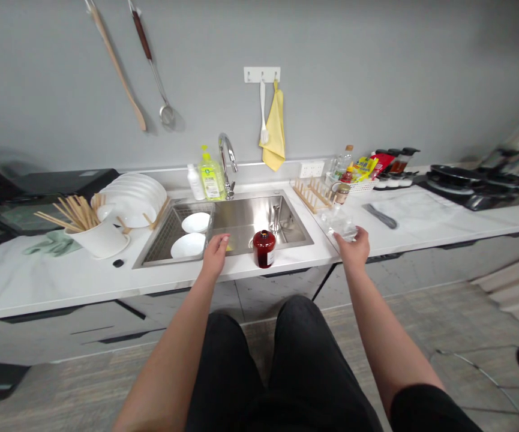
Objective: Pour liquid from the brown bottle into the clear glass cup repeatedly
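Note:
My right hand (pixel 354 245) is closed, with thumb and fingers on a crumpled-looking clear plastic piece (pixel 338 223) over the counter right of the sink. Its exact kind is hard to make out. Above the sink's front edge is my left hand (pixel 215 254), fingers loosely stretched and nothing visible in them. Between the hands, a dark red-brown bottle (pixel 264 249) with a white label stands upright on the sink's front rim. Two white bowls (pixel 189 245) sit in the rack (pixel 160 237) on the left side of the sink (pixel 241 210).
Behind the sink are a faucet (pixel 227 162), a yellow-green soap bottle (pixel 213 177) and a white bottle (pixel 195 182). Plates (pixel 137 198) and a chopstick holder (pixel 101 240) stand left. A wooden rack (pixel 312 197), a jar (pixel 342 194) and a grey utensil (pixel 380 216) are right.

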`<state>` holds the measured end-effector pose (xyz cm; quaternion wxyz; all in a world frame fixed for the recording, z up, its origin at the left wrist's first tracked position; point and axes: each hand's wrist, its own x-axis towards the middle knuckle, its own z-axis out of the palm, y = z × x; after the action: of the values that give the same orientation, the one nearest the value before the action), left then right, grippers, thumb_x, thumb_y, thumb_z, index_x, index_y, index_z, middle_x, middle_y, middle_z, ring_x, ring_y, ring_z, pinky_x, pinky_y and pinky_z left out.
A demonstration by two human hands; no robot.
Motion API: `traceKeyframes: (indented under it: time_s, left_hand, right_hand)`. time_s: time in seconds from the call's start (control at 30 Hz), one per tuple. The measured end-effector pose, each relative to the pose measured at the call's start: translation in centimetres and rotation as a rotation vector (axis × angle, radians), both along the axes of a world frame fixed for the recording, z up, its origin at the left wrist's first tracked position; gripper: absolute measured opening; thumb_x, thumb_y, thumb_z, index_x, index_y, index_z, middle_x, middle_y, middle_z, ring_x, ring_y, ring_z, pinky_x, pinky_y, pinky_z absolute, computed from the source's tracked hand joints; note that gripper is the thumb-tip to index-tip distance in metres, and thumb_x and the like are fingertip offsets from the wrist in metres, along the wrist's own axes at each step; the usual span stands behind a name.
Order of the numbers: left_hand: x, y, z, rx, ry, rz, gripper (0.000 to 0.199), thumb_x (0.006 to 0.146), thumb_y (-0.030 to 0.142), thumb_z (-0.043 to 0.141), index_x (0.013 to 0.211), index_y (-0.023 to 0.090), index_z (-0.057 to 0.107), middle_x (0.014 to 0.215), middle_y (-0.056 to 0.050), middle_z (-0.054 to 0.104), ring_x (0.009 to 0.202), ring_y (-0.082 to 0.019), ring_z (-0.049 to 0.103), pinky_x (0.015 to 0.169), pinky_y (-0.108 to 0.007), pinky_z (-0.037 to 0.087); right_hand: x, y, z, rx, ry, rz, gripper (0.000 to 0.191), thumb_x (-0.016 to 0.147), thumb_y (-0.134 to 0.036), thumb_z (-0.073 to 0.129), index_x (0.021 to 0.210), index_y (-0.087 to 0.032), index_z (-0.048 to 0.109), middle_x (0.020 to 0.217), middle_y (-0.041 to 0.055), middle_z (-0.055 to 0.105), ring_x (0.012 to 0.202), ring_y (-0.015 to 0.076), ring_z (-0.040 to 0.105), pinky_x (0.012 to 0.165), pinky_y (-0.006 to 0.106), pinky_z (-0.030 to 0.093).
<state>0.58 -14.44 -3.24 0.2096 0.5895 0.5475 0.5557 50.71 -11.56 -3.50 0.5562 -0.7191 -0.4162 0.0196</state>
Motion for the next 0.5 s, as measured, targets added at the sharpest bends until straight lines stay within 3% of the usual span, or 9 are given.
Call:
traceKeyframes:
  time_s: [0.1, 0.3, 0.5]
  left_hand:
    - [-0.1, 0.1, -0.2, -0.009, -0.018, 0.011, 0.045, 0.107, 0.063, 0.058, 0.116, 0.025, 0.082, 0.127, -0.01, 0.081, 0.127, -0.032, 0.072, 0.121, -0.052, 0.053]
    - [-0.2, 0.1, -0.4, 0.002, -0.032, 0.018, 0.045, 0.106, 0.064, 0.06, 0.115, 0.026, 0.082, 0.125, -0.009, 0.082, 0.127, -0.032, 0.073, 0.123, -0.052, 0.052]
    - [-0.2, 0.1, -0.3, -0.006, -0.019, 0.026, 0.042, 0.105, 0.061, 0.061, 0.112, 0.025, 0.082, 0.122, -0.008, 0.082, 0.125, -0.031, 0.073, 0.121, -0.051, 0.053]
  right_hand:
    - [0.0, -1.4, 0.0, 0.033, 0.034, 0.133, 0.094, 0.069, -0.069, 0.088, 0.143, -0.017, 0.063, 0.127, 0.0177, 0.077, 0.114, 0.0376, 0.074, 0.105, 0.057, 0.062]
    - [-3.7, -3.2, -0.9, 0.091, 0.077, 0.613, 0.084, 0.071, -0.059, 0.094, 0.14, -0.021, 0.064, 0.125, 0.0134, 0.078, 0.106, 0.0326, 0.077, 0.106, 0.058, 0.064]
    - [-8.1, -4.5, -2.4, 0.067, 0.063, 0.818, 0.075, 0.075, -0.05, 0.094, 0.14, -0.024, 0.066, 0.136, 0.0135, 0.076, 0.117, 0.0356, 0.077, 0.111, 0.058, 0.063]
